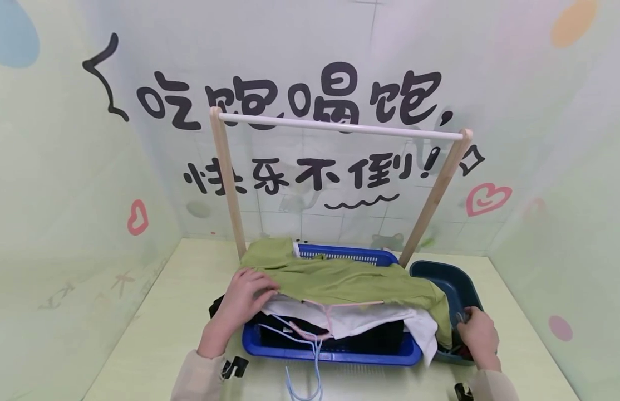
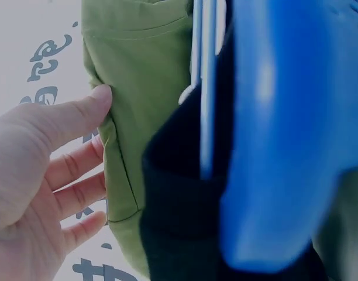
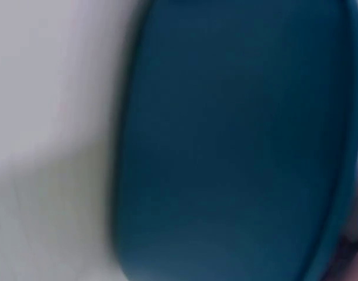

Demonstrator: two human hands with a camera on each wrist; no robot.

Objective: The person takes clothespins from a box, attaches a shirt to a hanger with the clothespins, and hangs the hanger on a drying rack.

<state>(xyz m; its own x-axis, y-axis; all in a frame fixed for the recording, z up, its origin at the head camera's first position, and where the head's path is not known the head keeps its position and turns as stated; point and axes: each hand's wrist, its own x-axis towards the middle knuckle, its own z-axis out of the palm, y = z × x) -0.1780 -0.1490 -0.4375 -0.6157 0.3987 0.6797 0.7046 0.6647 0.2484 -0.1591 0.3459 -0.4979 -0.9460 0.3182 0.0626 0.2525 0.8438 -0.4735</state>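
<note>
A green garment (image 1: 335,278) lies across the top of a blue basket (image 1: 335,356). My left hand (image 1: 247,295) rests on its left end. In the left wrist view, the thumb (image 2: 97,99) touches the green edge and the other fingers are loosely spread beside it. White cloth (image 1: 360,323), black cloth (image 1: 380,337) and a pink hanger (image 1: 330,306) show under the green one. Over the front rim hangs a light blue hanger (image 1: 317,356). My right hand (image 1: 480,337) is inside a teal basin (image 1: 447,273), its fingertips pinching a small greyish thing (image 1: 462,317) of unclear kind.
Behind the basket stands a rack with wooden posts (image 1: 230,189) and a white rod (image 1: 340,127). Dark and reddish small things (image 1: 460,351) lie in the basin. Printed curtains surround the pale table (image 1: 134,334). The basin's outer wall fills most of the right wrist view.
</note>
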